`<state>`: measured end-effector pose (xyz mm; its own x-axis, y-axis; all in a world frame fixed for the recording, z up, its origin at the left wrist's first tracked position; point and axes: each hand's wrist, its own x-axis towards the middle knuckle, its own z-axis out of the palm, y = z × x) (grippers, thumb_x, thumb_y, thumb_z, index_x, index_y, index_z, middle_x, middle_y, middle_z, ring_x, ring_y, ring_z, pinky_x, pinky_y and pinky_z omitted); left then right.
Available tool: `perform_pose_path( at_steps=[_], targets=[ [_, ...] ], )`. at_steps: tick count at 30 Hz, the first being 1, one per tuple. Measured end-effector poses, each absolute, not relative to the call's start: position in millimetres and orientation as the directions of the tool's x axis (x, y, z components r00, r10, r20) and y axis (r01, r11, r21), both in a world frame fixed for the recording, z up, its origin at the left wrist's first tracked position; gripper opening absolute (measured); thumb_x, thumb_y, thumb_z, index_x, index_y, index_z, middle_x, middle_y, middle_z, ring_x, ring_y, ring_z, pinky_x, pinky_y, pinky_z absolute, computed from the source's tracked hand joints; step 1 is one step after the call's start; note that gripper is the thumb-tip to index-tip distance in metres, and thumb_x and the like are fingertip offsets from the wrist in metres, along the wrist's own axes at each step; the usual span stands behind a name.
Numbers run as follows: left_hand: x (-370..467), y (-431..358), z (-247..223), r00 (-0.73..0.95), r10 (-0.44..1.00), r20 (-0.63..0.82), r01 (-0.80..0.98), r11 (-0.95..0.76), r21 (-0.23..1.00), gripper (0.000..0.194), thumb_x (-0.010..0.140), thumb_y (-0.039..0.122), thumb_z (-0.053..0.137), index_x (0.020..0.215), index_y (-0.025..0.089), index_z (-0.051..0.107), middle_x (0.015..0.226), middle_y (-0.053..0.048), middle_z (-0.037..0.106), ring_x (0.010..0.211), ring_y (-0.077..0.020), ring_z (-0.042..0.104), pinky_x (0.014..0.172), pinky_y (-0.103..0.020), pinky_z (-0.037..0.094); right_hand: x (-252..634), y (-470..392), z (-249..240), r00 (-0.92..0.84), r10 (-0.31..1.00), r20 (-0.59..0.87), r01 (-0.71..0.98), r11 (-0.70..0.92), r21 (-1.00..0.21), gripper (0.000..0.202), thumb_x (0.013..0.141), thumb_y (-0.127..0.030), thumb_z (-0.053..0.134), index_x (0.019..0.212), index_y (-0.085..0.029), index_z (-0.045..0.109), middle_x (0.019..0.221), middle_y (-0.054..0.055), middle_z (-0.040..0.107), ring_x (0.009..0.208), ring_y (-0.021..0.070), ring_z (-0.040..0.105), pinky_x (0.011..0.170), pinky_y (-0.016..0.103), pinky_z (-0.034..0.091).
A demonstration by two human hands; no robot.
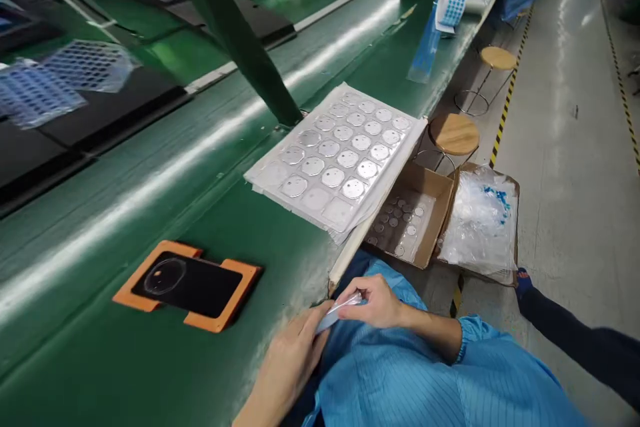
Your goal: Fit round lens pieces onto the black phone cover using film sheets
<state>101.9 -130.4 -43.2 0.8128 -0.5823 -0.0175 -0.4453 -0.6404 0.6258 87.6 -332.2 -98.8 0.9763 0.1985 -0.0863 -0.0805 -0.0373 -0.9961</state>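
At the bench's front edge, both hands are closed around a small translucent plastic film (329, 317). My left hand (295, 350) grips its lower left end, with the fingertips partly hidden. My right hand (373, 303) pinches its upper right end between thumb and fingers. To the left, a black phone-shaped panel (207, 283) with a round ring sits in an orange holder (236, 293) on the green bench. Beyond my hands lies a white tray stack (315, 199) with rows of clear, silvery round pieces in its pockets; a few front pockets look bare.
A green post (240, 47) rises behind the tray. Farther along the bench (60, 360) is a roll with blue dots (453, 3). Below the edge stand a carton (433, 220) with round pieces and another with plastic bags (477, 227). Stools (454, 133) line the aisle.
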Motion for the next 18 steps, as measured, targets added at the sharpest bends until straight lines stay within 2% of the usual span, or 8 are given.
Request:
perform_pose_path(
  at_steps=[3, 5, 8, 10, 13, 15, 18],
  targets=[
    [108, -165, -35, 0.746, -0.54, -0.389, -0.068, -0.644, 0.762, 0.044, 0.089, 0.053, 0.056, 0.123, 0.027, 0.064, 0.099, -0.004, 0.074, 0.079, -0.0259, 0.068, 0.07, -0.032, 0.053, 83, -367, -101, 0.981, 0.196, -0.007, 0.002, -0.046, -0.999, 0.017, 0.082, -0.037, 0.073, 0.086, -0.021, 0.076, 0.08, 0.003, 0.075, 0.069, 0.0156, 0.066, 0.066, 0.027, 0.05],
    [113, -186, -36, 0.646, -0.552, -0.528, 0.113, -0.614, 0.781, 0.044, 0.09, 0.057, 0.052, 0.113, 0.024, 0.069, 0.082, -0.003, 0.071, 0.068, -0.0232, 0.063, 0.062, -0.03, 0.049, 80, -389, -103, 0.974, 0.226, 0.013, 0.022, -0.037, -0.999, 0.016, 0.084, -0.037, 0.071, 0.088, -0.022, 0.076, 0.086, 0.004, 0.076, 0.078, 0.0169, 0.069, 0.074, 0.029, 0.052],
    [115, -215, -56, 0.626, -0.56, -0.542, 0.2, -0.556, 0.807, 0.046, 0.091, 0.058, 0.05, 0.092, 0.018, 0.072, 0.069, -0.002, 0.063, 0.061, -0.0186, 0.056, 0.057, -0.027, 0.042, 72, -413, -115, 0.98, 0.186, -0.074, -0.084, 0.047, -0.995, 0.024, 0.08, -0.041, 0.075, 0.094, -0.021, 0.077, 0.096, 0.006, 0.076, 0.085, 0.0183, 0.07, 0.075, 0.029, 0.055],
    [111, -233, -78, 0.642, -0.553, -0.532, 0.211, -0.539, 0.815, 0.048, 0.091, 0.058, 0.049, 0.09, 0.016, 0.072, 0.07, -0.002, 0.063, 0.061, -0.0172, 0.054, 0.057, -0.026, 0.04, 64, -425, -131, 0.975, 0.106, -0.195, -0.205, 0.094, -0.974, 0.031, 0.078, -0.044, 0.076, 0.096, -0.019, 0.077, 0.095, 0.007, 0.076, 0.082, 0.0185, 0.07, 0.071, 0.029, 0.056],
    [102, -256, -112, 0.625, -0.562, -0.542, 0.208, -0.55, 0.809, 0.05, 0.089, 0.059, 0.051, 0.106, 0.016, 0.07, 0.076, -0.003, 0.067, 0.063, -0.0181, 0.058, 0.06, -0.027, 0.044, 49, -454, -163, 0.915, -0.07, -0.397, -0.398, 0.012, -0.917, 0.034, 0.074, -0.046, 0.077, 0.093, -0.017, 0.077, 0.085, 0.005, 0.076, 0.073, 0.0182, 0.07, 0.069, 0.031, 0.057],
    [99, -261, -129, 0.641, -0.553, -0.532, 0.188, -0.559, 0.808, 0.056, 0.084, 0.058, 0.058, 0.12, 0.015, 0.065, 0.094, -0.007, 0.071, 0.072, -0.0205, 0.063, 0.065, -0.03, 0.049, 37, -489, -183, 0.851, -0.219, -0.477, -0.501, -0.068, -0.863, 0.034, 0.073, -0.044, 0.076, 0.094, -0.016, 0.077, 0.085, 0.006, 0.076, 0.074, 0.0193, 0.071, 0.07, 0.032, 0.058],
    [99, -248, -145, 0.658, -0.516, -0.548, 0.219, -0.565, 0.795, 0.061, 0.082, 0.057, 0.062, 0.127, 0.016, 0.061, 0.118, -0.012, 0.069, 0.092, -0.0252, 0.068, 0.081, -0.037, 0.054, 10, -566, -204, 0.695, -0.493, -0.524, -0.661, -0.15, -0.735, 0.034, 0.083, -0.04, 0.066, 0.102, -0.013, 0.074, 0.092, 0.01, 0.076, 0.082, 0.0227, 0.071, 0.076, 0.035, 0.057]
  ],
)
